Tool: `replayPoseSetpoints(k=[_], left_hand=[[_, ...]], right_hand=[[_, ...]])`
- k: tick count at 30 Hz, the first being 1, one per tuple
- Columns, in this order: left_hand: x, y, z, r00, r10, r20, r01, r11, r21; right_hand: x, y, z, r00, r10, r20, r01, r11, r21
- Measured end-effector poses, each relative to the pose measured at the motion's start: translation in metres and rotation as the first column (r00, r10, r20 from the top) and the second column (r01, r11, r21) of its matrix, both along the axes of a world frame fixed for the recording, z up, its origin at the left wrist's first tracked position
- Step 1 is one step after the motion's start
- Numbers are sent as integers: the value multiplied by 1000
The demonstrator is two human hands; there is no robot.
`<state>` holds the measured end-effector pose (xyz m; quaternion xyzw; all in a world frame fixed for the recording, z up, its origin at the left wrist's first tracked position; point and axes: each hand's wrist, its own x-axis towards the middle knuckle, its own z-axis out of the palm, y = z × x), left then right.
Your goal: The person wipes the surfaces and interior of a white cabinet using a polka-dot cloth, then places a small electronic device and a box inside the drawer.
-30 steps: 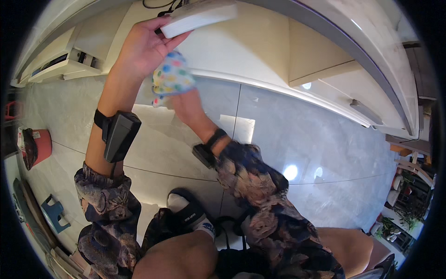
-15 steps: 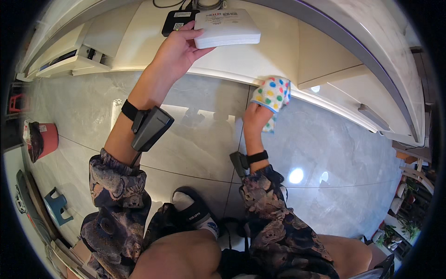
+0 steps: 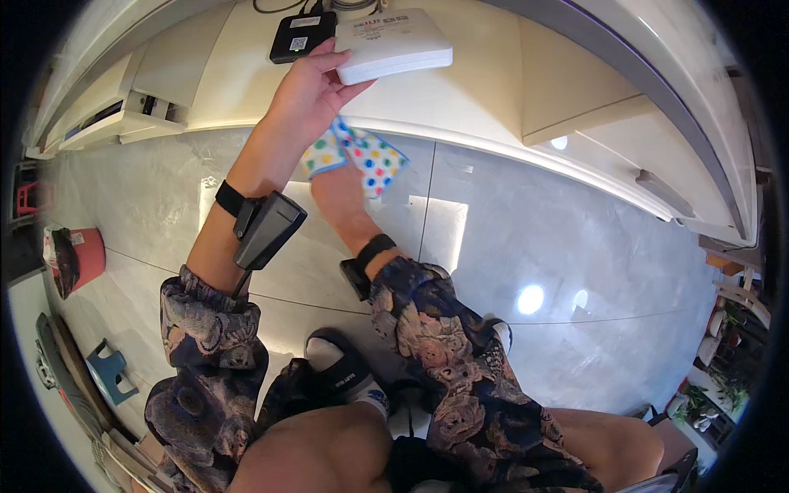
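Firmly, my left hand (image 3: 311, 92) pinches the near left corner of a flat white box (image 3: 393, 49), thumb on top and fingers curled beneath, the gap between them no wider than the box is thick. The box is smooth and hard-looking, rounded at its corners, with faint print on its upper face. It is above a glossy cream shelf (image 3: 481, 92); I cannot tell whether its far edge touches it. Just left of it lies a squarish black box (image 3: 301, 34) with 2 pale labels, and thin cables (image 3: 355, 5) loop behind.

My right hand (image 3: 335, 182) holds a soft, fuzzy white cloth (image 3: 380, 164), dotted in many colours and edged in blue, near the shelf's front lip and below my left hand. The fabric hides my fingers, so I cannot tell how tightly they close; 2 folded flaps spread out from them.

At the left, an open cream drawer (image 3: 125, 129) contains dark items too small to make out. On the grey, marbled floor tiles (image 3: 501, 246) stands a round red bin (image 3: 92, 256), a crumpled black bag (image 3: 66, 261) at its mouth.
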<state>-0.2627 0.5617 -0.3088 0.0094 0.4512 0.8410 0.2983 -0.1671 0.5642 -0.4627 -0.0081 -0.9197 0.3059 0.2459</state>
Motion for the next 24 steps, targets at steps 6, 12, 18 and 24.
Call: replayPoseSetpoints(k=[6, 12, 18, 24], left_hand=[[-7, 0, 6, 1000, -9, 26, 12, 995, -95], [1, 2, -1, 1000, -5, 24, 7, 997, -79], [-4, 0, -13, 1000, -7, 22, 8, 998, -63], [-5, 6, -2, 1000, -6, 23, 7, 999, -51]], right_hand=[[48, 21, 16, 987, 45, -151, -110, 884, -454], [134, 65, 25, 867, -478, -140, 7, 293, -956], [93, 114, 27, 845, -534, 32, 463, 700, -544], [62, 67, 48, 845, -493, 207, 535, 777, -331]])
